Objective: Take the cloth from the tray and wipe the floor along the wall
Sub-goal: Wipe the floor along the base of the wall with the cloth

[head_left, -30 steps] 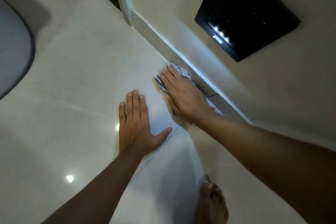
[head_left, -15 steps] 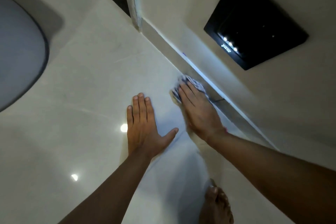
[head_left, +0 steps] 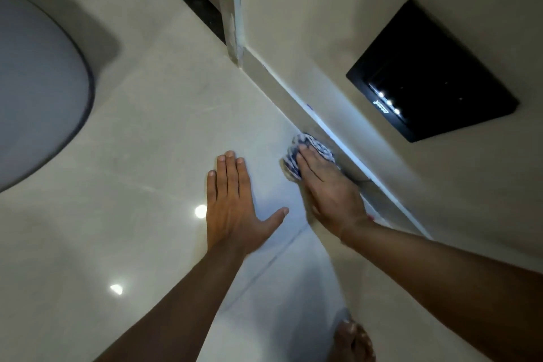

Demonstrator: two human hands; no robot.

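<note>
1. Left hand [head_left: 232, 203], centre of frame: flat on the floor [head_left: 141, 132], palm down, fingers together and thumb spread; it holds nothing and appears to serve as a brace.
2. Bare foot [head_left: 352, 341], lower right edge of frame: toes only, resting on the floor.
3. Right hand [head_left: 329, 185], right of centre: pressed palm-down on the cloth [head_left: 308, 147], fingers laid over it rather than curled; whether the thumb grips underneath cannot be told.
4. Cloth: bunched, blue-and-white patterned, on the floor hard against the foot of the wall [head_left: 367, 47], its far edge showing past the fingertips.
5. Task status, judged: cloth is already out of the tray (no tray in view) and wiping is under way. The stretch of floor edge from the cloth toward the corner in the upper middle of the frame looks still to be covered; how much behind the hand is done cannot be told.
6. Floor: pale glossy tile, faint joints, two bright ceiling-light reflections in the lower left.
7. Skirting [head_left: 282, 88]: low strip with a light top edge, running diagonally from upper middle to right.
8. Black panel [head_left: 432, 70], upper right: set on the wall, small white lights along one edge.
9. Grey rounded object [head_left: 35, 103], left edge: unidentified.
</note>
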